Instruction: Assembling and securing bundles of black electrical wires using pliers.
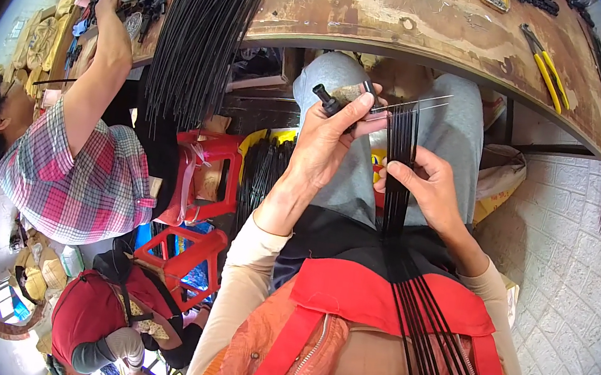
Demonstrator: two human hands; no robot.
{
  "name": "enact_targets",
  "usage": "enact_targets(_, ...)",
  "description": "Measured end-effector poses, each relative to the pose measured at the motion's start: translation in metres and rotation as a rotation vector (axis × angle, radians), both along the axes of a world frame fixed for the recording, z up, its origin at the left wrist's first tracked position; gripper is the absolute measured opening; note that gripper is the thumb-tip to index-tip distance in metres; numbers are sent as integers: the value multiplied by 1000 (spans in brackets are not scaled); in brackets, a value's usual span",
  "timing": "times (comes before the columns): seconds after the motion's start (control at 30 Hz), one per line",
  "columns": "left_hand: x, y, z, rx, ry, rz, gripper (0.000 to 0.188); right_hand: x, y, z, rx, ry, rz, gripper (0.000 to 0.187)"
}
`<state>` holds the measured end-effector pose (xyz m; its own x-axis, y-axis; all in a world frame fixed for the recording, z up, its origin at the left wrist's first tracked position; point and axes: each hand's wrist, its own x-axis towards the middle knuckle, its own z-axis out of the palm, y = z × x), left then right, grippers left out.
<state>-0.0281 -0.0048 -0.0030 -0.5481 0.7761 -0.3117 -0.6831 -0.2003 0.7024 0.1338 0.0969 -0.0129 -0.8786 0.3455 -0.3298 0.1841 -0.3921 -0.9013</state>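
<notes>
My left hand [316, 140] is closed on a black plastic fitting [327, 98] with a knobbed end, held above my lap. Two thin metal wires [433, 101] stick out to the right from between its fingers. The far ends of a bundle of thin black rods [403, 136] meet these wires; whether they are threaded on cannot be made out. My right hand [432, 193] pinches the bundle lower down between thumb and fingers. From there the rods run back toward me and fan out over my red apron [348, 289].
Ahead stands a wooden workbench [323, 12] with yellow-handled pliers [547, 72] and scattered metal bits. More black rods [200, 30] hang over its edge at left. Red stools [202, 182] and two other people are to my left; a white brick wall [573, 246] is at right.
</notes>
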Motion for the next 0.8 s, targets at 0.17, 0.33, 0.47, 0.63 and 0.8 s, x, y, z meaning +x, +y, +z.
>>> enact_targets(0.17, 5, 2, 1, 17, 37, 12, 35, 0, 1, 1, 21, 3, -1, 20)
enact_targets(0.33, 3, 2, 1, 53, 10, 13, 42, 0, 0, 1, 6, 15, 5, 20)
enact_targets(0.47, 3, 1, 0, 68, 23, 32, 40, 1, 1, 1, 0, 19, 6, 19)
enact_targets(0.63, 4, 2, -1, 30, 6, 31, 32, 1, 1, -1, 4, 28, 9, 19)
enact_targets(0.8, 5, 2, -1, 24, -4, 31, 27, 2, 1, 1, 7, 23, 12, 18)
